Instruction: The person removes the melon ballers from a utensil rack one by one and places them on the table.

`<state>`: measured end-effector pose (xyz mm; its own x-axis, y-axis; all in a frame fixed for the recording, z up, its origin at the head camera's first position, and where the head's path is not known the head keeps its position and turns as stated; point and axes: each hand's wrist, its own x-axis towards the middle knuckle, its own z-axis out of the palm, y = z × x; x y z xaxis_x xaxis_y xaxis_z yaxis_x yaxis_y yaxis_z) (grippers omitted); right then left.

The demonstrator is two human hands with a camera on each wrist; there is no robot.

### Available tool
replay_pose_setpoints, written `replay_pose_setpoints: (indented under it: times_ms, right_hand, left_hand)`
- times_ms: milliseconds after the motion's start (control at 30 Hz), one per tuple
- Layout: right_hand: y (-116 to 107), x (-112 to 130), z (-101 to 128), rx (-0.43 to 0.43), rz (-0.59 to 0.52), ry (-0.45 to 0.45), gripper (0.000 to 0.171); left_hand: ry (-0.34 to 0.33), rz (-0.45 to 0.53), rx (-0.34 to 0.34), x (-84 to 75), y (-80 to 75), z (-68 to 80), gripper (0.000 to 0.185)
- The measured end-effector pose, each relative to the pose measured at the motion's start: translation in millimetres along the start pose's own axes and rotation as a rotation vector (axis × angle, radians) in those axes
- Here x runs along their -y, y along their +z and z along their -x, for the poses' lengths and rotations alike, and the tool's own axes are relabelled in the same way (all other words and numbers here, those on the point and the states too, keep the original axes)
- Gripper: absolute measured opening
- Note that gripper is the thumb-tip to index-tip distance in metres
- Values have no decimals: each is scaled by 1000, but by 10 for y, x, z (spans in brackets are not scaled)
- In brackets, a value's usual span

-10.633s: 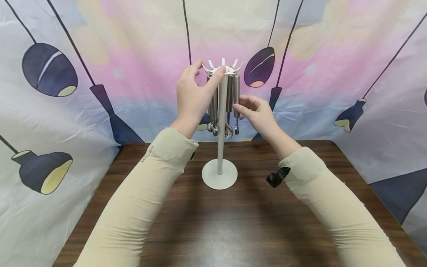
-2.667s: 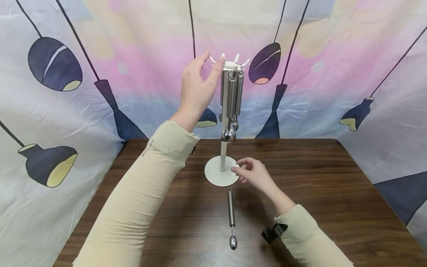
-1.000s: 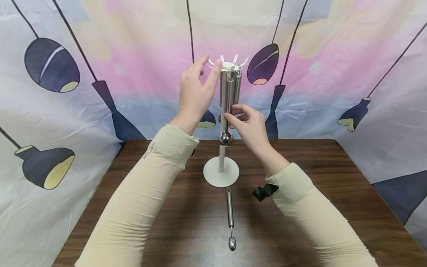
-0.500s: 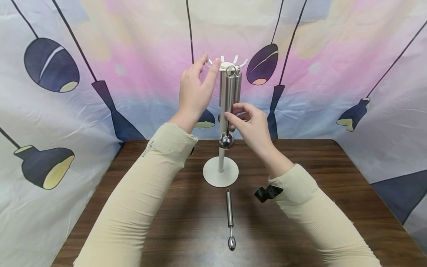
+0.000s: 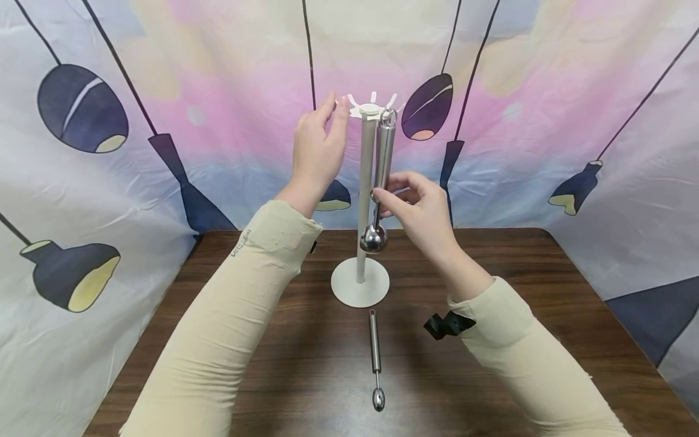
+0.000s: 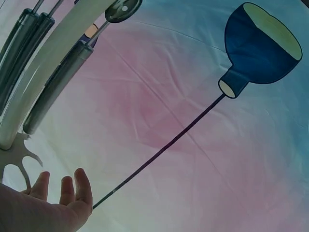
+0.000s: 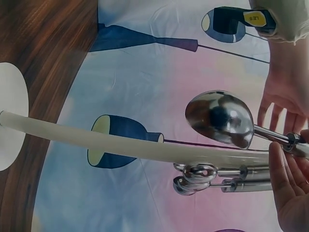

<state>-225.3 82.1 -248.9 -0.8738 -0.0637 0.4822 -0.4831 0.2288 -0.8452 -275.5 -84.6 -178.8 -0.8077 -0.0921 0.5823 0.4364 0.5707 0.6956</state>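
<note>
We see the right hand [image 5: 417,209] pinching the lower end of a steel scoop [image 5: 380,176], where the handle meets its thin neck. The scoop hangs almost upright just beside the white pole of the rack [image 5: 363,200], with its ring at the hooks on top and its round bowl above the rack's base. In the right wrist view the bowl [image 7: 219,118] is shiny and close to the fingers [image 7: 285,169], and other hanging tools lie behind the pole. The left hand [image 5: 315,155] is raised near the top hooks with its fingers spread and relaxed, holding nothing. A small steel baller [image 5: 375,358] lies flat on the brown desk [image 5: 546,303], in front of the base.
</note>
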Motion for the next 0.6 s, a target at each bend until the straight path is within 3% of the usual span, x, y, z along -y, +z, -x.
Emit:
replay_pose_setpoints:
  times_ms: [600]
  right_hand:
    - [-180,-150,398,52,-23,78,23]
  left_hand:
    - [-1,30,-1,12,-14,5,53]
